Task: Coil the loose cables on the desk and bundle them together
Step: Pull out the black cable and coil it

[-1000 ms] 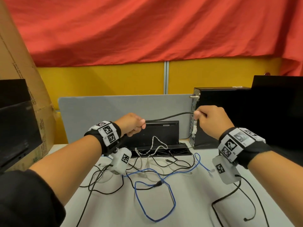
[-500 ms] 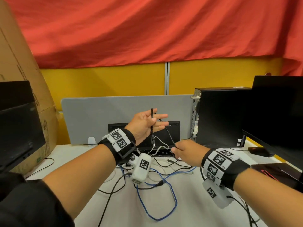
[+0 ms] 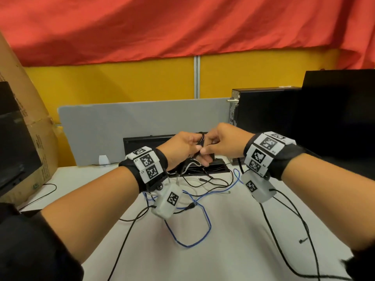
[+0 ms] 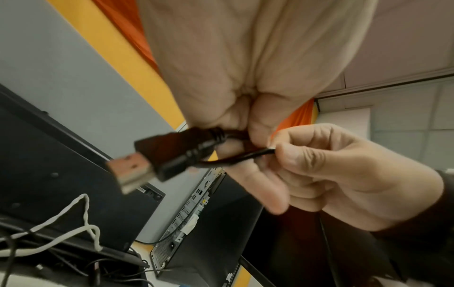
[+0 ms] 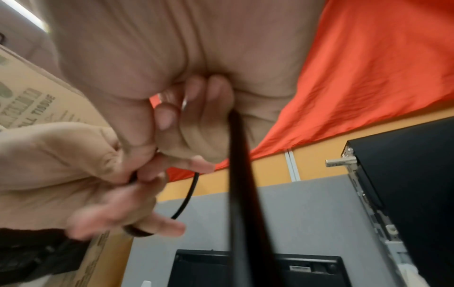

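Note:
Both hands meet above the back of the desk. My left hand grips a black USB cable in a small loop, and its fingers curl round the strands. In the left wrist view the cable's plug sticks out below the left hand, with the metal tip bare. My right hand pinches the same cable right beside it. In the right wrist view a strand of the cable hangs from the right hand and a thin loop curves beside the left hand's fingers.
Loose on the white desk lie a blue cable, a white cable and several black cables. A black computer tower and a monitor stand right. A cardboard box stands left. A grey divider is behind.
A second ago my hands held the cable stretched apart. The left hand then opened with the cable across its fingers. Now both hands are together and the left has closed on the loop.

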Available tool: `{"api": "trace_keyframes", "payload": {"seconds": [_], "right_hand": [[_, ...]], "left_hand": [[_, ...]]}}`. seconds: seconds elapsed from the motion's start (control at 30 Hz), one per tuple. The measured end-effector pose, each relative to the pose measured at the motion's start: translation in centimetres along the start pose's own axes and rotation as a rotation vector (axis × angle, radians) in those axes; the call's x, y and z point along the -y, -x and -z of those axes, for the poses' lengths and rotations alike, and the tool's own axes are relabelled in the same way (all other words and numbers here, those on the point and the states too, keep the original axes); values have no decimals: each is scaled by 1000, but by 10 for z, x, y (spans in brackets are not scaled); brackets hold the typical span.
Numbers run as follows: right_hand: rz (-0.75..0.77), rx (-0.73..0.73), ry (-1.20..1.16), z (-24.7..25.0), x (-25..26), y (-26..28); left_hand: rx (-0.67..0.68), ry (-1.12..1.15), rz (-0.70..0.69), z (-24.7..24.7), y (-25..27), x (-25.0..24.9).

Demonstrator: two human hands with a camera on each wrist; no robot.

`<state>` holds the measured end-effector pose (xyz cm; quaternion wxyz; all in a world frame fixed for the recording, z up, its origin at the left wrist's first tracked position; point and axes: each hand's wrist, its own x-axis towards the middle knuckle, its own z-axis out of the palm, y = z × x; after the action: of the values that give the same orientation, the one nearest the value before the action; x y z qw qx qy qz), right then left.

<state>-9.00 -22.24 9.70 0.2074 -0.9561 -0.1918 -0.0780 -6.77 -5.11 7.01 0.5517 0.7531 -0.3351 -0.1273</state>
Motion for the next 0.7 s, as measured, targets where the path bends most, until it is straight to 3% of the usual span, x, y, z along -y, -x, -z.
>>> {"api": "trace_keyframes", "payload": {"seconds": [0.27,0.4,0.5,0.7], "right_hand": [[4,-22,58,13,-34,-11],[-13,-88,134,14,-55,-10],[6,-111,242,5,-58,-14],[55,-152,480,-5,-52,-22]], "left_hand": [[-14,83,201,13,6,1],[51,281,263,23,13,6],[112,475,207,21,16,7],[107,720,36,21,13,4]]}}
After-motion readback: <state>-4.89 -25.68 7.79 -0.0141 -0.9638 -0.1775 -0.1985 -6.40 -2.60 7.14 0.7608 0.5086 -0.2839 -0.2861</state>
